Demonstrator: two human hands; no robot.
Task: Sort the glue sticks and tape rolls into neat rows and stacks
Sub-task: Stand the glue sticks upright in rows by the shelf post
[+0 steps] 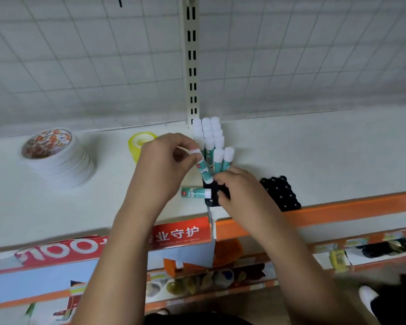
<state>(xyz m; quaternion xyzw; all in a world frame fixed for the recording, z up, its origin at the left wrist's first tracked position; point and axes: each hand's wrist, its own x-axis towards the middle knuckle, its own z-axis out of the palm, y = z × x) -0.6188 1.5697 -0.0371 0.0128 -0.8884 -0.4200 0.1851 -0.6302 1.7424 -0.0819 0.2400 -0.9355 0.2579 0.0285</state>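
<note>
**Left hand tilts a glue stick over the tray**

On my feed, the left hand (164, 167) pinches a glue stick (204, 168) by its white cap, with fingers and thumb curled round the top. The stick's long axis is tilted: the cap points up and left into the hand, and the green base points down and right. That base sits at the near-left edge of the black tray (212, 199), just beside the fingertips of the right hand (237, 191). The stick lies to the right of the left palm and up and left of the right hand.

The right hand's fingers are curled down over the tray. I cannot tell whether they clamp it or only rest on it.

A loose stick (196, 193) lies flat on the shelf (314, 148) under the left hand. Its axis runs left to right, and its cap points right and touches the tray. Behind the hands, the standing sticks (211, 134) are upright in rows with caps up, reaching back to the wall.

A second tray (280, 193) sits to the right. A tape stack (56, 158) and a yellow roll (138, 144) are to the left.
</note>
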